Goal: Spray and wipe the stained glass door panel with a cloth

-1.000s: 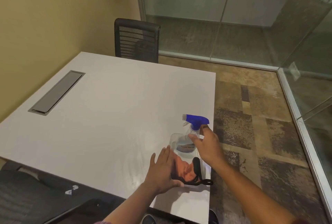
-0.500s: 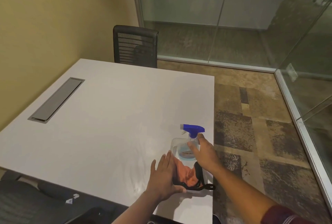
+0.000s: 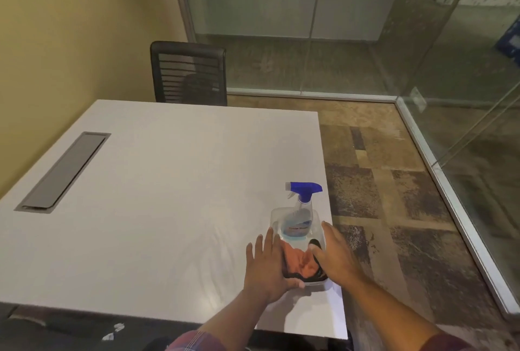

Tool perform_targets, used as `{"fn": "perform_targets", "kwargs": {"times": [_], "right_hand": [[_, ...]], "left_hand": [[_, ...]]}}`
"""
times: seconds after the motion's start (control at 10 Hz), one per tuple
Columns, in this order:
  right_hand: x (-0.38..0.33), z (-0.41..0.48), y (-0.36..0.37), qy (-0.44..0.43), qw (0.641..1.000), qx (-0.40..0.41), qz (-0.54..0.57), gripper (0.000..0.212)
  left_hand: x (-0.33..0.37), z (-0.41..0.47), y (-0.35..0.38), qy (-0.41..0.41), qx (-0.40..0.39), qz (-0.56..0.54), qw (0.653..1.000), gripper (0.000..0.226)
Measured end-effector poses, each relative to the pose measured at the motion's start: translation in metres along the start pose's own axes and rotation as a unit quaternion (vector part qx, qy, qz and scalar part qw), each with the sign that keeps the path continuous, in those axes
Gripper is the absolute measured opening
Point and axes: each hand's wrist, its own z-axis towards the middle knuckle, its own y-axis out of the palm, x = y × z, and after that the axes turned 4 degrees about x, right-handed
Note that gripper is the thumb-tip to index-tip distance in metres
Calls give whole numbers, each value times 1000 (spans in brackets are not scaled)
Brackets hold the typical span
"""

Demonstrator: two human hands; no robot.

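A clear spray bottle with a blue trigger head stands upright in a clear plastic container near the right edge of the white table. An orange cloth with black trim lies in the container's near half. My left hand presses flat against the container's left side, thumb curled round its near corner. My right hand holds the right wall, thumb inside touching the cloth. Glass panels stand beyond the table to the right and at the back.
A black mesh chair stands at the table's far end by the yellow wall. A grey cable hatch is set into the table on the left. Patterned carpet runs between the table and the glass.
My right hand has left the spray bottle's neck and dropped to the container's right side, beside the cloth. My left hand has stayed against the left side.
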Motion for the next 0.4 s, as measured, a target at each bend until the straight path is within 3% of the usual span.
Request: {"fn": "perform_targets", "kwargs": {"times": [0.4], "right_hand": [[31, -43, -12, 32, 987, 62, -145, 84]], "left_hand": [[18, -17, -5, 64, 32, 73, 995, 105]]}}
